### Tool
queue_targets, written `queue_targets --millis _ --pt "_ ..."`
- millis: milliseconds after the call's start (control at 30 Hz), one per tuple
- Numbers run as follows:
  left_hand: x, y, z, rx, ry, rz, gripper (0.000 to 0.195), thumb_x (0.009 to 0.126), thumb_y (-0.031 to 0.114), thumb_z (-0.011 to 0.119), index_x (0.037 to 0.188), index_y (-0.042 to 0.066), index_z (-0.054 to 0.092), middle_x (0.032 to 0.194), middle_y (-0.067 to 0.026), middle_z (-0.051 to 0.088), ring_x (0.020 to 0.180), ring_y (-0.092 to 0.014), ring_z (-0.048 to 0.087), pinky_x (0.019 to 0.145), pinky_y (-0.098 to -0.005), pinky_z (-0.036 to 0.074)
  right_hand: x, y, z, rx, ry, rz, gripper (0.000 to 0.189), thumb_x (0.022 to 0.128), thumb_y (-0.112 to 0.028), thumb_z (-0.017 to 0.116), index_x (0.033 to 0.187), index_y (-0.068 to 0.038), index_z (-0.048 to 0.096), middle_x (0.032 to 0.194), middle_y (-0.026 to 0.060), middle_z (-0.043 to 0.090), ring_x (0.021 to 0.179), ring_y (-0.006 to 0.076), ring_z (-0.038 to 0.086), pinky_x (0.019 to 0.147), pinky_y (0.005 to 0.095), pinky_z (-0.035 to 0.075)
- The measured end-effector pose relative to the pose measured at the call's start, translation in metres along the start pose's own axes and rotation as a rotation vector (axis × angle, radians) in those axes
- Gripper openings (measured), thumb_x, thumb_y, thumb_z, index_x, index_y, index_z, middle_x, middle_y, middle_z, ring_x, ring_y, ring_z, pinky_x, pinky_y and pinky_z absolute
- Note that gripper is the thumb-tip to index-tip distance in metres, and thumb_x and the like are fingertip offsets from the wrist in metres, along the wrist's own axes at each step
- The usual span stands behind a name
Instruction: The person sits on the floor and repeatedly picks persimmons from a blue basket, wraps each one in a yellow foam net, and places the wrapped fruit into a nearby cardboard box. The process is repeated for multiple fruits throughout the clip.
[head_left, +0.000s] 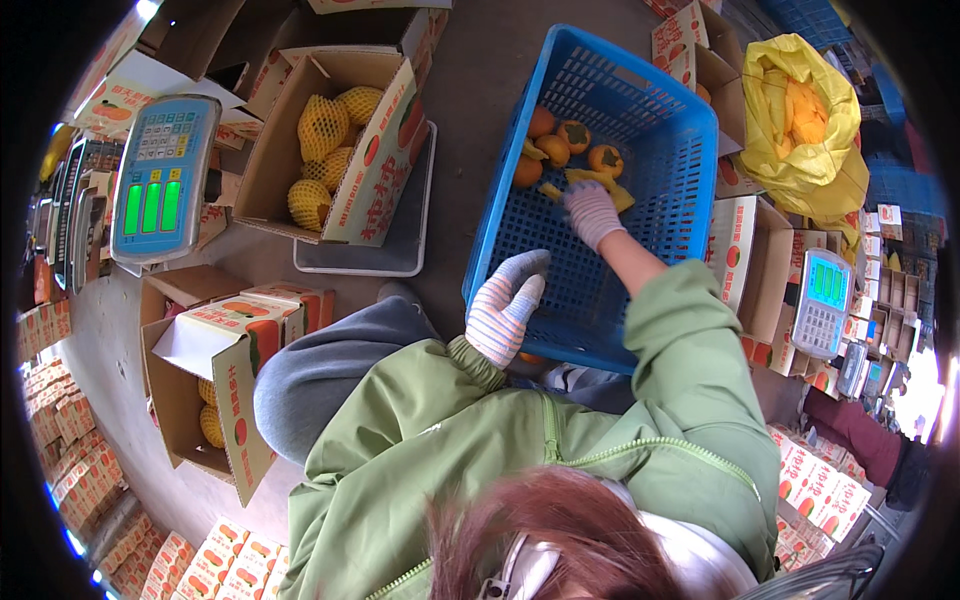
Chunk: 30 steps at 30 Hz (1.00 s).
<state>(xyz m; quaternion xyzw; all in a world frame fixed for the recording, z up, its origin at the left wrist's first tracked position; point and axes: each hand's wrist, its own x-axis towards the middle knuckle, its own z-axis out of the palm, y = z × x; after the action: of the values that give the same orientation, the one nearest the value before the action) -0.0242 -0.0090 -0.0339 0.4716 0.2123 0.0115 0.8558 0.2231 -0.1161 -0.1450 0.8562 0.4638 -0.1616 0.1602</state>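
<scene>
A blue plastic crate (480, 225) stands before me with several orange persimmons (574, 136) toward its far left corner. Inside it, my right hand (590, 210), in a striped knit glove, reaches down beside a crumpled yellow piece (619, 196), perhaps foam netting. Its fingertips are hidden, so whether it grips anything cannot be told. My left hand (504, 307), gloved alike, hovers by the crate's near left edge, thumb and fingers apart with nothing between them. To the left, an open cardboard carton (375, 180) holds several fruits in yellow foam nets (322, 127).
The carton rests on a scale platform (360, 259) beside a lit scale display (165, 180). Another carton (247, 420) sits by my left knee. At right are a yellow sack (772, 172), open cartons (765, 262) and a second scale display (821, 300). Printed boxes (821, 487) are stacked behind.
</scene>
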Motion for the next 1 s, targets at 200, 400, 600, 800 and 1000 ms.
queue_targets --millis 200,400,600,800,1000 --pt "0.013 -0.006 0.015 0.025 0.056 0.041 0.076 0.092 0.017 0.072 0.153 0.002 0.030 0.142 -0.0178 0.049 0.125 -0.023 0.053 0.103 -0.0359 0.047 -0.131 -0.016 -0.102 1.484 0.103 0.107 0.044 0.083 -0.002 0.071 0.125 -0.003 0.057 0.108 0.0107 0.065 0.094 0.0161 0.066 0.083 0.0311 0.055" --pt "0.011 0.000 0.017 0.062 -0.065 -0.010 0.029 0.095 0.008 0.066 0.122 0.002 0.061 0.107 -0.0063 0.069 0.093 -0.012 0.065 0.083 -0.0265 0.054 -0.173 -0.037 -0.104 1.433 0.072 -0.002 0.030 0.085 -0.011 0.076 0.111 -0.003 0.064 0.101 0.0070 0.066 0.093 0.0180 0.066 0.082 0.0301 0.054" --pt "0.018 -0.004 0.025 0.023 -0.204 0.075 0.019 0.092 0.017 0.074 0.104 0.005 0.066 0.094 -0.0026 0.067 0.078 -0.010 0.062 0.076 -0.0255 0.052 -0.168 -0.034 -0.077 1.885 0.213 0.071 0.021 0.092 -0.019 0.072 0.106 -0.006 0.064 0.098 0.0020 0.064 0.094 0.0104 0.059 0.080 0.0295 0.050" --pt "0.010 0.007 0.023 -0.136 0.204 0.086 0.020 0.086 0.005 0.078 0.102 0.000 0.067 0.096 -0.0052 0.070 0.084 -0.010 0.064 0.079 -0.0253 0.052 -0.108 -0.039 -0.023 1.163 0.034 -0.159 0.029 0.086 -0.023 0.068 0.111 -0.007 0.066 0.104 0.0125 0.068 0.101 0.0313 0.065 0.089 0.0399 0.052" --pt "0.012 0.018 0.007 0.048 0.576 0.468 0.027 0.088 0.005 0.075 0.112 0.000 0.064 0.104 -0.0078 0.071 0.087 -0.010 0.065 0.080 -0.0242 0.051 0.091 0.059 -0.044 0.822 0.249 0.162 0.042 0.095 -0.028 0.060 0.131 -0.006 0.061 0.129 0.0221 0.063 0.119 0.0369 0.060 0.101 0.0428 0.047"
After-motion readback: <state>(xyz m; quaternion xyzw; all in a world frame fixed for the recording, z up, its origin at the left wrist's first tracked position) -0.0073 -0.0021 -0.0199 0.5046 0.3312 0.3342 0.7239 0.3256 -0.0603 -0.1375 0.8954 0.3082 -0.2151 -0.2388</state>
